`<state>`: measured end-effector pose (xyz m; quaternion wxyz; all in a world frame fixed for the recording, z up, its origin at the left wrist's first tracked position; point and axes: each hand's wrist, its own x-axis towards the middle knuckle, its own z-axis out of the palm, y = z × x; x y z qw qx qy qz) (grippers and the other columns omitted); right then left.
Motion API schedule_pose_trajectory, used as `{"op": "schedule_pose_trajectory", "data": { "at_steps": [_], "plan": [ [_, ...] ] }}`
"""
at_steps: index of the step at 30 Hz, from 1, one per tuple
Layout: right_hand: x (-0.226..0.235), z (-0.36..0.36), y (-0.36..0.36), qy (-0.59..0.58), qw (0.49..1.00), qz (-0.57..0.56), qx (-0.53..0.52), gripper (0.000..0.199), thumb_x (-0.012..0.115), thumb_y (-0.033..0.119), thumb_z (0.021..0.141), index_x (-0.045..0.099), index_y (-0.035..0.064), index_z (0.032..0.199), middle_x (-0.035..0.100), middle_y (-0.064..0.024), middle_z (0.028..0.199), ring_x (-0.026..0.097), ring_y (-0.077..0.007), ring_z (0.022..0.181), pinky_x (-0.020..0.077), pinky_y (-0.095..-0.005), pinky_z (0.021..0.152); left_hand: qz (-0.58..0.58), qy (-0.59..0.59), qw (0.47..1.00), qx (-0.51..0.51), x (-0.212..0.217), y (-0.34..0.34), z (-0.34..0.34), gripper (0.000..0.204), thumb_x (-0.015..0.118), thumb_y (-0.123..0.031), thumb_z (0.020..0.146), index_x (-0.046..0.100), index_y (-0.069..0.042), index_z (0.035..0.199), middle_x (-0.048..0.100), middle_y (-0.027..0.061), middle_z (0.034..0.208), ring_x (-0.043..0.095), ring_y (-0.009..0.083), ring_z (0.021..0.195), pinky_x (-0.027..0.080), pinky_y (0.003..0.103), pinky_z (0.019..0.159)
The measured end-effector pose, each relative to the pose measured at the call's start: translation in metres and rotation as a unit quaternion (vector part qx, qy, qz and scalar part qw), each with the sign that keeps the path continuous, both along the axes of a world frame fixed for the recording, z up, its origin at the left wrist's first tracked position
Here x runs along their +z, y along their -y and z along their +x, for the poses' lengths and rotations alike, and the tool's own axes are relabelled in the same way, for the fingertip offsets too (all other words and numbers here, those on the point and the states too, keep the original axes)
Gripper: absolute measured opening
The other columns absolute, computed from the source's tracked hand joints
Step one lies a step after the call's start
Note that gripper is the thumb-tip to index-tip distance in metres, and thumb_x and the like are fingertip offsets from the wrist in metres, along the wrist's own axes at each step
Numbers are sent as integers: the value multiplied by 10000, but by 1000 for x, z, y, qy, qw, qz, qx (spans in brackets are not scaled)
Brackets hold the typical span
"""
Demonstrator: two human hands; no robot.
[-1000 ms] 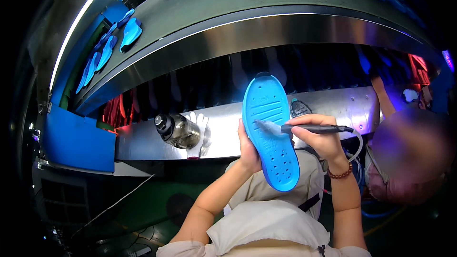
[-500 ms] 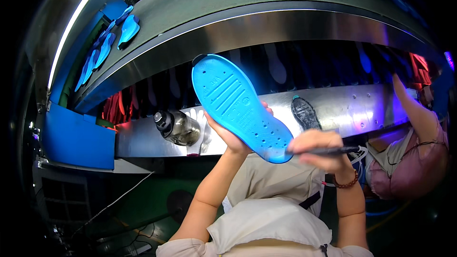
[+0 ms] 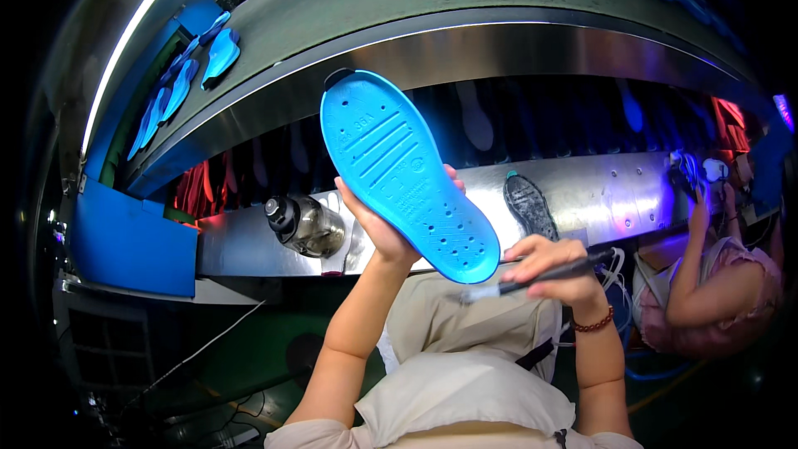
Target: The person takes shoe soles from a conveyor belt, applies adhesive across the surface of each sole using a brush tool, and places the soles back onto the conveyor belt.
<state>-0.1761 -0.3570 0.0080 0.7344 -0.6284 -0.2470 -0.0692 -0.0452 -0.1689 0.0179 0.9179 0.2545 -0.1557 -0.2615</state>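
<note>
Above the metal ledge, my left hand (image 3: 378,229) holds a bright blue shoe sole (image 3: 399,166), its fingers wrapped round the sole's middle from beneath. The face turned up has ridges and small holes, with a black piece at its far end. My right hand (image 3: 553,270) is closed on a black-handled brush (image 3: 592,263), just right of the sole's near end. The brush's pale tip is smeared by motion and lies below the sole, seemingly apart from it. On the ledge beyond my right hand lies a black patterned sole (image 3: 529,204).
A dark clear bottle (image 3: 309,229) lies on the steel ledge (image 3: 233,245) at left, beside a white cloth. Beyond, a green conveyor belt (image 3: 357,4) carries several blue soles. Dark and red soles fill the slot beneath. A co-worker (image 3: 719,291) sits at right.
The brush tip has come off the sole's near end and swung down and left. My left hand has shifted the sole slightly left and farther away. The co-worker's arm has lowered.
</note>
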Motion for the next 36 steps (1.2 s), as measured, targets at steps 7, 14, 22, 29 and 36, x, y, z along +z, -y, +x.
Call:
{"op": "schedule_pose_trajectory", "data": {
  "at_steps": [7, 14, 22, 29, 36],
  "plan": [
    [-1, -3, -43, -219, 904, 351, -110, 183, 620, 0, 791, 632, -49, 967, 640, -171, 969, 628, -183, 825, 513, -237, 702, 7, -52, 996, -70, -21, 10, -41, 847, 256, -656, 834, 232, 2, 1366, 408, 211, 1298, 487, 359, 1111, 394, 470, 950],
    [32, -15, -5, -193, 975, -42, -99, 233, 651, -50, 732, 654, -12, 961, 669, -124, 907, 583, -72, 602, 474, -180, 510, 92, 9, 970, -226, -14, -8, -18, 638, 467, -360, 843, 304, 13, 1334, 480, 198, 1236, 533, 282, 1073, 411, 375, 945],
    [54, 1, 19, 19, 979, -201, 22, 201, 680, 44, 736, 653, 6, 932, 663, -128, 942, 644, -244, 885, 513, -309, 780, 240, -105, 879, -398, 6, -8, -5, 603, 503, -339, 823, 391, 28, 1288, 531, 189, 1167, 560, 255, 1019, 446, 360, 883],
    [72, -1, 33, 26, 951, -301, 64, 207, 677, 4, 722, 644, -12, 925, 654, -154, 953, 637, -254, 916, 510, -318, 801, 341, -22, 848, -406, 21, -13, -3, 673, 502, -445, 808, 409, 27, 1278, 529, 199, 1182, 569, 270, 1011, 439, 389, 904],
    [50, -14, 47, -17, 958, -280, 51, 198, 660, 53, 754, 644, -8, 941, 662, -135, 937, 643, -233, 888, 501, -298, 797, 369, -89, 871, -312, 9, -31, 9, 664, 514, -444, 784, 439, 15, 1257, 527, 196, 1194, 562, 289, 1010, 440, 394, 894]
  ]
}}
